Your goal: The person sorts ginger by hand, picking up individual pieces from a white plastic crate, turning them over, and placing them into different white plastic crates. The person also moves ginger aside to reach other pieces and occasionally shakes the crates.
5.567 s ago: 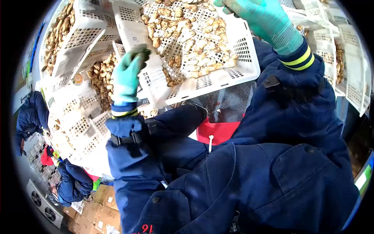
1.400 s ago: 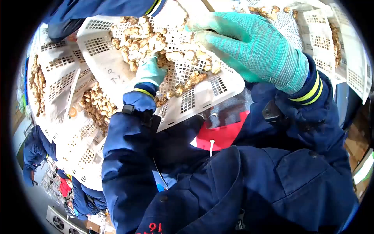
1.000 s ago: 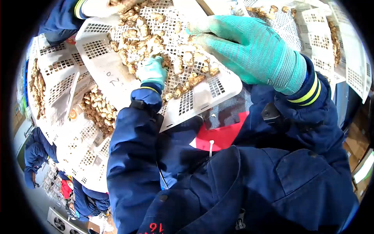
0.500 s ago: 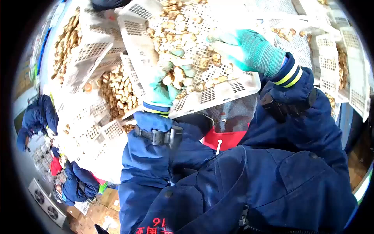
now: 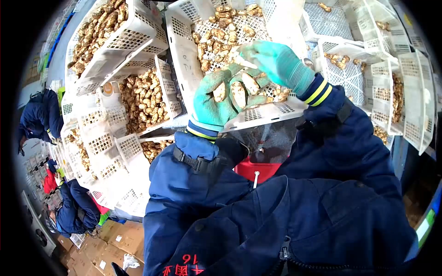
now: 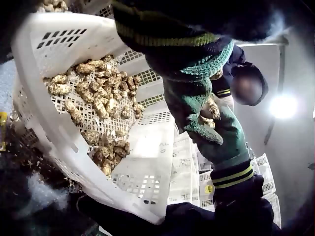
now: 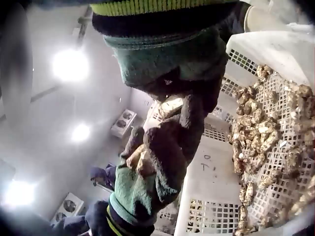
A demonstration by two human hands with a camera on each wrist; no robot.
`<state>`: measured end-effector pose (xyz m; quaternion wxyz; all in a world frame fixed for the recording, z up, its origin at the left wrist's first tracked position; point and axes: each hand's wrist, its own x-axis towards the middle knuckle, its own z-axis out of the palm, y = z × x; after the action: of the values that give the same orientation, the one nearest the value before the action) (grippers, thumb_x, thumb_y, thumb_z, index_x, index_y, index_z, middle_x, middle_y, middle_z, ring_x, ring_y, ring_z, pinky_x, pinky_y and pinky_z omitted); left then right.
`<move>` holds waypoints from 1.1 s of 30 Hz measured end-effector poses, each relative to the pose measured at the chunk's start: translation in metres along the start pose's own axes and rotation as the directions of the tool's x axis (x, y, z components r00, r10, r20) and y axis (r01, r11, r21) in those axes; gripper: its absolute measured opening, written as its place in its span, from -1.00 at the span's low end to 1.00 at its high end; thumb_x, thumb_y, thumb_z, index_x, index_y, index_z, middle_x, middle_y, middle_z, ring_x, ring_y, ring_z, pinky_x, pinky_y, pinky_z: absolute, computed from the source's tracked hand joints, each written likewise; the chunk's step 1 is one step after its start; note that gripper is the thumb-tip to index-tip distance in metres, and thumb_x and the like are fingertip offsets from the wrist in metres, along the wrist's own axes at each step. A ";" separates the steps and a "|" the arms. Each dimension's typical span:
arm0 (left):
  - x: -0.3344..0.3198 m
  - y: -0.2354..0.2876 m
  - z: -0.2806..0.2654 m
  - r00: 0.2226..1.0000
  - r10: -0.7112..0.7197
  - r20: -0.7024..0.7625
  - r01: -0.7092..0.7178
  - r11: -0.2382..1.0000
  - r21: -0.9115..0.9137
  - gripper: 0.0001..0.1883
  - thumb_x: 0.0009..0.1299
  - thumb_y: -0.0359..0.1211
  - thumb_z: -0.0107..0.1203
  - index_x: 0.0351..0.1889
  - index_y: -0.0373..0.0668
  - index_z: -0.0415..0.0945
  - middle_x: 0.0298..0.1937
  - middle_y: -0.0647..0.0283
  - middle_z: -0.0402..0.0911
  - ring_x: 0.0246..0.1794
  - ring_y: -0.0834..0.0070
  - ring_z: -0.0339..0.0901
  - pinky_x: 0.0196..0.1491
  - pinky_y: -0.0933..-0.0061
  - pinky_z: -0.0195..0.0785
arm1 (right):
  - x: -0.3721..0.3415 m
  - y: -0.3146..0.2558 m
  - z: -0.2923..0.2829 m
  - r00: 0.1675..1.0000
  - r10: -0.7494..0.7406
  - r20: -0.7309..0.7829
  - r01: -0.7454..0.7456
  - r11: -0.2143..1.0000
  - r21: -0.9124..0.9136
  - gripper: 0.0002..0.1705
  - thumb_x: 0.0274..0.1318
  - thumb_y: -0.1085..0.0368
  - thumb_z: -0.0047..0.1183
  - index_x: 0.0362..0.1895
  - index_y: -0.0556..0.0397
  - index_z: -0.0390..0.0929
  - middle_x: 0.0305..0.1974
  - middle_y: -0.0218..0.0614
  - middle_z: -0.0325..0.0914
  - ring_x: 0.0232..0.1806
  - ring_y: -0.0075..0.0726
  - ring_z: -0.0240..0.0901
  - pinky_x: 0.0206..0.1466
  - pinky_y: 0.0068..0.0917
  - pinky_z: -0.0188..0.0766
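My gloved left hand (image 5: 209, 106) cups several brown-and-white mushrooms (image 5: 238, 94) in its curled fingers, over the front left part of a white perforated crate (image 5: 182, 55). Right beside it, my gloved right hand (image 5: 278, 64) pinches a pale mushroom (image 5: 245, 62) between thumb and fingers. More mushrooms (image 5: 216, 41) lie scattered on the crate's floor behind both hands. The left wrist view also shows the crate (image 6: 44, 108), with loose mushrooms (image 6: 101, 93) in it. In the right wrist view the two hands meet, and the gloves partly cover the held mushrooms (image 7: 142, 160).
A crate heaped with mushrooms (image 5: 142, 101) stands at left, with another full one (image 5: 103, 37) behind it. To the right are crates with mesh liners (image 5: 345, 78) and a few mushrooms. People in dark blue (image 5: 73, 207) work farther left. A red surface (image 5: 258, 169) shows below the crate.
My left hand has risen from the crate floor with mushrooms and moved right, toward my right hand. The right hand has come down and left to meet it. Another person's arm has left the view.
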<state>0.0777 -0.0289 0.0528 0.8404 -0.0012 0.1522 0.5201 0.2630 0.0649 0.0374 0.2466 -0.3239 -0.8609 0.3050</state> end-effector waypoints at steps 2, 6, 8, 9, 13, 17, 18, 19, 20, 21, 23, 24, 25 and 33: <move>0.000 0.001 0.001 1.000 -0.011 -0.006 0.011 1.000 -0.006 -0.57 0.42 -0.28 -0.12 0.14 -0.38 0.34 0.21 -0.14 0.37 0.23 -0.15 0.31 0.22 -0.37 0.15 | 0.002 0.013 -0.003 0.948 -0.318 -0.026 0.291 0.894 -0.341 -0.70 0.20 0.24 -0.03 0.00 -0.03 0.54 -0.13 -0.27 0.55 -0.17 -0.23 0.54 -0.09 -0.42 0.52; 0.001 0.000 -0.016 0.998 0.022 -0.053 -0.019 0.998 0.057 -0.61 0.41 -0.30 -0.11 0.11 -0.35 0.37 0.13 -0.07 0.45 0.17 -0.06 0.38 0.18 -0.31 0.23 | 0.004 -0.030 -0.009 0.910 0.310 0.276 -0.382 0.885 0.265 -0.55 0.22 0.11 -0.03 0.11 0.08 0.45 -0.01 -0.15 0.51 0.03 -0.08 0.46 0.11 -0.32 0.41; 0.000 -0.003 -0.005 0.997 -0.020 0.069 0.023 0.999 -0.032 -0.61 0.41 -0.29 -0.10 0.12 -0.33 0.36 0.07 -0.02 0.49 0.08 0.11 0.46 0.21 -0.07 0.32 | -0.002 -0.021 0.007 0.925 0.263 0.275 -0.283 0.959 0.035 -0.40 0.16 -0.04 -0.04 0.20 0.02 0.38 0.03 -0.03 0.48 0.04 0.04 0.45 0.11 -0.20 0.37; -0.001 -0.003 0.004 0.994 -0.105 0.037 0.105 0.994 -0.001 -0.66 0.40 -0.28 -0.07 0.04 -0.30 0.43 0.05 0.06 0.52 0.10 0.19 0.45 0.20 0.00 0.32 | -0.003 -0.019 0.010 0.898 0.302 0.321 -0.334 0.941 0.049 -0.39 0.10 -0.06 -0.03 0.16 0.03 0.41 0.02 0.01 0.49 0.03 0.08 0.46 0.09 -0.14 0.37; 0.006 -0.011 0.008 0.993 -0.115 -0.026 0.118 0.970 0.213 -0.51 0.41 -0.22 -0.06 0.22 -0.33 0.26 0.17 0.03 0.44 0.15 0.16 0.42 0.21 0.03 0.33 | -0.002 -0.031 0.004 0.913 0.375 0.162 -0.350 0.923 -0.163 -0.58 0.08 0.01 -0.04 -0.08 0.00 0.50 -0.10 -0.08 0.53 -0.05 0.06 0.48 0.03 -0.10 0.38; 0.007 -0.018 0.027 0.987 0.131 -0.093 -0.083 0.910 0.405 -0.57 0.39 -0.22 0.01 0.09 -0.33 0.41 -0.09 0.20 0.54 -0.12 0.35 0.54 0.14 0.06 0.39 | -0.006 -0.043 -0.020 0.872 0.473 -0.126 -0.473 0.881 0.033 -0.58 0.05 0.00 0.05 -0.13 0.02 0.51 -0.23 -0.11 0.57 -0.14 0.04 0.51 -0.07 -0.14 0.44; 0.007 -0.006 0.006 0.990 0.122 -0.066 -0.089 0.924 0.372 -0.56 0.39 -0.21 0.00 0.10 -0.34 0.40 -0.17 0.18 0.53 -0.22 0.32 0.55 0.10 0.18 0.43 | -0.010 -0.054 -0.028 0.891 0.423 -0.167 -0.426 0.905 0.021 -0.57 0.05 -0.02 0.04 -0.12 0.01 0.52 -0.25 -0.12 0.57 -0.19 0.04 0.52 -0.12 -0.13 0.46; 0.007 0.008 -0.022 0.984 0.173 -0.033 -0.138 0.875 0.464 -0.56 0.39 -0.21 -0.02 0.10 -0.34 0.39 -0.17 0.17 0.53 -0.18 0.32 0.54 0.08 0.21 0.43 | -0.017 -0.068 -0.028 0.898 0.394 -0.195 -0.396 0.918 0.030 -0.56 0.05 -0.04 0.03 -0.13 0.00 0.52 -0.28 -0.11 0.58 -0.23 0.04 0.53 -0.15 -0.12 0.46; 0.008 -0.003 -0.003 0.944 0.322 -0.073 -0.222 0.784 0.580 -0.53 0.41 -0.22 -0.11 0.21 -0.32 0.32 0.03 0.05 0.46 -0.03 0.29 0.49 0.08 0.26 0.44 | -0.023 -0.084 -0.027 0.904 0.367 -0.221 -0.368 0.929 0.037 -0.56 0.06 -0.06 0.02 -0.13 -0.01 0.52 -0.31 -0.11 0.59 -0.27 0.04 0.54 -0.17 -0.12 0.47; 0.009 -0.015 0.016 0.880 0.462 -0.111 -0.264 0.668 0.696 -0.48 0.44 -0.24 -0.20 0.31 -0.30 0.24 0.22 -0.07 0.39 0.12 0.27 0.44 0.08 0.31 0.46 | -0.029 -0.100 -0.028 0.910 0.379 -0.169 -0.379 0.925 0.034 -0.56 0.07 -0.09 -0.01 -0.14 -0.04 0.52 -0.35 -0.11 0.59 -0.30 0.04 0.55 -0.19 -0.11 0.47; 0.011 -0.020 0.040 0.958 0.271 0.093 -0.279 0.812 0.512 -0.49 0.48 -0.31 -0.30 0.36 -0.29 0.16 0.30 -0.13 0.28 0.22 0.18 0.37 0.23 0.29 0.31 | -0.039 -0.116 -0.027 0.918 0.374 -0.133 -0.370 0.927 0.053 -0.53 0.09 -0.16 -0.07 -0.11 -0.12 0.52 -0.44 -0.11 0.58 -0.38 0.03 0.55 -0.24 -0.10 0.47; 0.013 -0.024 0.042 0.941 0.334 0.054 -0.300 0.750 0.590 -0.49 0.49 -0.32 -0.33 0.38 -0.28 0.13 0.33 -0.13 0.25 0.27 0.16 0.32 0.29 0.27 0.24 | -0.043 -0.118 -0.030 0.908 0.415 -0.046 -0.412 0.909 0.066 -0.56 0.12 -0.15 -0.10 -0.17 -0.12 0.54 -0.47 -0.12 0.57 -0.40 0.03 0.54 -0.27 -0.11 0.47; 0.013 -0.024 0.039 0.953 0.289 0.089 -0.295 0.820 0.491 -0.48 0.50 -0.29 -0.35 0.41 -0.25 0.07 0.35 -0.13 0.20 0.35 0.14 0.21 0.34 0.23 0.16 | -0.046 -0.116 -0.026 0.922 0.363 -0.137 -0.347 0.929 0.129 -0.58 0.12 -0.13 -0.08 -0.23 -0.10 0.54 -0.49 -0.13 0.56 -0.41 0.03 0.54 -0.28 -0.11 0.47; 0.027 -0.007 -0.005 0.995 0.092 0.024 -0.094 0.906 0.412 -0.48 0.45 -0.37 -0.10 0.38 -0.24 0.14 0.28 0.06 0.34 0.23 0.28 0.35 0.19 0.35 0.37 | -0.104 -0.121 -0.086 0.636 0.771 0.012 -0.103 0.069 0.992 -0.58 0.20 0.08 0.08 -0.08 0.20 0.44 -0.46 -0.19 0.58 -0.60 -0.40 0.49 -0.62 -0.54 0.39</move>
<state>0.0937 -0.0095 0.0403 0.7963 0.1844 0.2567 0.5158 0.3369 -0.0500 0.1561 0.5023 -0.4339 -0.2254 0.7132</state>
